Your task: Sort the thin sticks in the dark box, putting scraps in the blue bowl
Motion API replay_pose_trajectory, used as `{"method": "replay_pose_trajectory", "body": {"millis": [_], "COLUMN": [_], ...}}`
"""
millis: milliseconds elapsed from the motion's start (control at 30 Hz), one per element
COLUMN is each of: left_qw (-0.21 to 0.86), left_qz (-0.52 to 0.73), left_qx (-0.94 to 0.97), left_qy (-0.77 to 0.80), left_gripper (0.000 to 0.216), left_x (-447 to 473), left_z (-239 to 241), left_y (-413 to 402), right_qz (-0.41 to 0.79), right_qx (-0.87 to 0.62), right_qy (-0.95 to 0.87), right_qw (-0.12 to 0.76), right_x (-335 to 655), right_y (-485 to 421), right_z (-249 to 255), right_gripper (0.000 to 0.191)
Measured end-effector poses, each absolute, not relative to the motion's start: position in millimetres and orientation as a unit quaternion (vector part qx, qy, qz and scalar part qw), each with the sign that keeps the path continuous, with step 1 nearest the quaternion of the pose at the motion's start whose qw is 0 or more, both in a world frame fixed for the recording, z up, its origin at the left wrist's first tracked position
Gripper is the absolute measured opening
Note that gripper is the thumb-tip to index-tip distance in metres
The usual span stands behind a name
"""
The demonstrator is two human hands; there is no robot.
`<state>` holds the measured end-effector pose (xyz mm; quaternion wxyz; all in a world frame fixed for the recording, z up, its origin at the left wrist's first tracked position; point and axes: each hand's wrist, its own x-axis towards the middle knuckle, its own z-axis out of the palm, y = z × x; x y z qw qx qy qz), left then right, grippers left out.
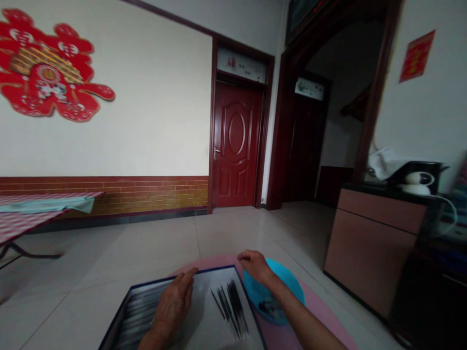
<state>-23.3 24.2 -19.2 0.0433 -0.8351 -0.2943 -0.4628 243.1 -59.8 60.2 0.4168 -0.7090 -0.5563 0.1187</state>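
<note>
L hand flat on tray, grip released, nothing held. R hand at blue bowl rim, grip state unclear. Dark sticks remain on tray.

Dark-rimmed tray, thin black strands atop, blue bowl beside, perhaps plastic

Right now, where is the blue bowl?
In the head view, the blue bowl sits low right on a pink mat, beside a dark-framed tray, the right hand at its rim.
</note>
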Motion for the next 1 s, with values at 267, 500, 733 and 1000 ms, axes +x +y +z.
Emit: {"method": "replay_pose_trajectory", "body": {"millis": [267,500,733,1000], "left_qw": [0.049,0.041,0.041,0.056], "left_qz": [-0.456,-0.454,-0.455,-0.449], "left_qx": [-0.844,-0.845,-0.846,-0.849], "left_qy": [-0.278,-0.280,-0.273,-0.273], "left_gripper": [0.034,0.033,0.033,0.034], "left_x": [-22,-26,-26,-26], "left_z": [-23,-22,-23,-25], "left_y": [28,25,25,25], "right_qz": [0.076,0.065,0.093,0.095], "right_qx": [-0.817,-0.833,-0.818,-0.805], "right_qy": [-0.532,-0.520,-0.535,-0.549], "right_qw": [0.210,0.178,0.190,0.204], "right_x": [319,320,319,314], "right_y": [-112,-110,-120,-123], "right_z": [39,20,22,18], "right_gripper": [0.023,0.021,0.024,0.016]}}
